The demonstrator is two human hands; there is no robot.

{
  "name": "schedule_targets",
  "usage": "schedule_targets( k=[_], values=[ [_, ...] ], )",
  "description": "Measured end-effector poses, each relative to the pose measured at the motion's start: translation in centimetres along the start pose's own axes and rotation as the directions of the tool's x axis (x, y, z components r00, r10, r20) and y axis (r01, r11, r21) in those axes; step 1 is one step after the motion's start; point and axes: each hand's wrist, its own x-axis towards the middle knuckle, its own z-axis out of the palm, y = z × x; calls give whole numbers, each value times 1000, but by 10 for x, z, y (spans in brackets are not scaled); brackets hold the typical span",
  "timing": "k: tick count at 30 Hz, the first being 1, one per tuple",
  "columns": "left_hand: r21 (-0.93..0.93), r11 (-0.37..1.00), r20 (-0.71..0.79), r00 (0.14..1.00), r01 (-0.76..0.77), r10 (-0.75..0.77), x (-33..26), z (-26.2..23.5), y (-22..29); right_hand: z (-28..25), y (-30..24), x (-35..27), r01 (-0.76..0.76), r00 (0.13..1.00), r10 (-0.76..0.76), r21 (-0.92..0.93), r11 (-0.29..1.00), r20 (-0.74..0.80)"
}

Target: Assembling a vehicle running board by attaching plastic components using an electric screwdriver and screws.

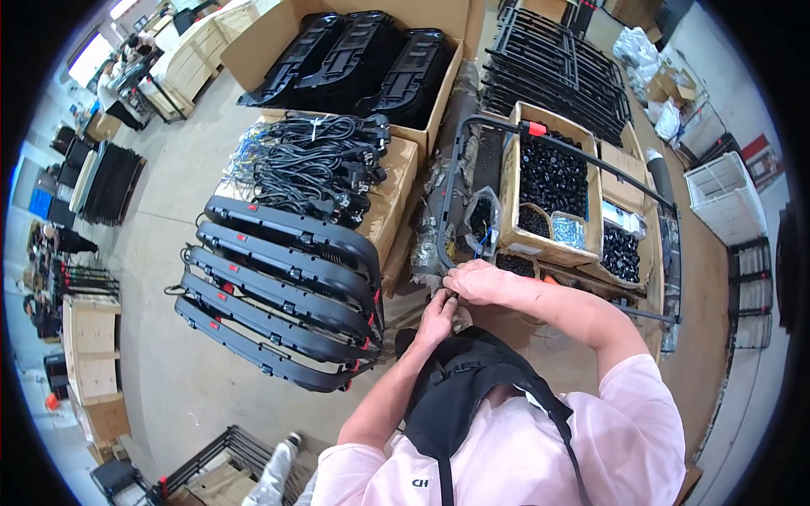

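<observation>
While both hands meet over the near edge of the work bench (650,295), the head view shows a job that looks only partly done. The left hand (437,319) and the right hand (474,281) are pressed together around a small part (456,297); the fingers are closed on it, but the part is mostly hidden, so I cannot tell its shape or what each hand does to it. It sits just in front of the person's chest, near the curved black tube frame (447,194) that rises along the left edge of the bench.

To the left, four long black plastic panels (283,295) lean in a row on the floor, each smooth, curved at the ends and marked with small red tabs. I judge that these are pieces waiting or already handled; which one, I cannot say. Behind them, a carton carries a heap of black cables (316,164), rubbery and bundled in loops.

On the bench, an open cardboard box (550,173) is full of small glossy black parts, and a clear bag of screws (569,229) shines metallic at its near corner. Much stock remains, so a lot of work seems left.
</observation>
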Motion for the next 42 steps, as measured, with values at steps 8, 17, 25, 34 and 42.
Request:
schedule_targets(
  k=[8, 17, 25, 34, 42],
  values=[
    [84, 983, 101, 980, 165, -174, 1, -14, 17, 1, 9, -22, 25, 997, -15, 117, 993, -80],
    [43, 986, 55, 985, 158, -161, -2, -14, 34, 1, 8, -28, 162, 926, -52, 269, 949, -374],
    [-45, 964, 89, 962, 262, -257, 2, -17, 36, 5, 12, -21, 271, 901, -174, 201, 941, -398],
    [-162, 941, 108, 953, 298, -283, 3, -12, 25, 3, 14, -14, 299, 920, -254, 115, 947, -299],
    [-182, 926, 115, 942, 331, -314, 2, -14, 43, 10, 9, -16, 149, 964, -114, 133, 980, -239]
  ],
)
